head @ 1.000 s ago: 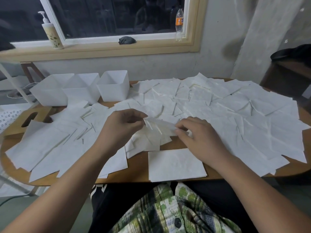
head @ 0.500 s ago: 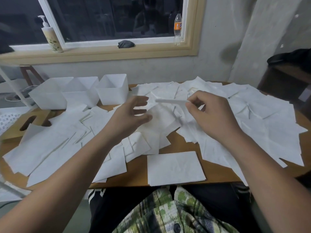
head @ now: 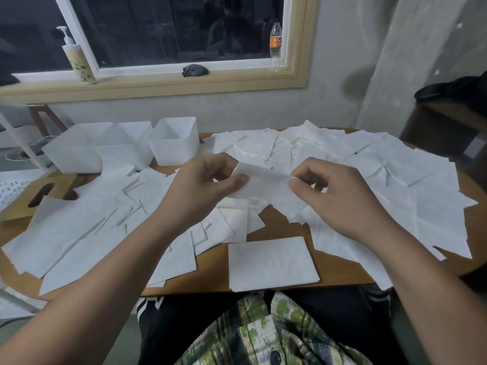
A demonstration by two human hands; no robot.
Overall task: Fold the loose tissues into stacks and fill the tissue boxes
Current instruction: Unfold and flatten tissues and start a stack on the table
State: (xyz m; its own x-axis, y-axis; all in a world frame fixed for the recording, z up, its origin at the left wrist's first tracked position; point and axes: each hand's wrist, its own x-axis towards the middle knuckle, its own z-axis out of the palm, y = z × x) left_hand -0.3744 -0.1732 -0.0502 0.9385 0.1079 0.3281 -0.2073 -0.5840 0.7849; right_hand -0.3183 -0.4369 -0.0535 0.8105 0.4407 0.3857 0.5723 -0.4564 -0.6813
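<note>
- While raised over the brown wooden table, a thin white paper tissue is stretched crosswise.
- Left grip pinches its left edge, right grip its right.
- Folded white tissue stack lies at near table edge; white plastic boxes stand far left.

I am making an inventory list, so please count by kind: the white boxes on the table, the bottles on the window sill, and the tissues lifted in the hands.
White boxes: 3
Bottles: 2
Lifted tissue: 1
Total: 6
</note>
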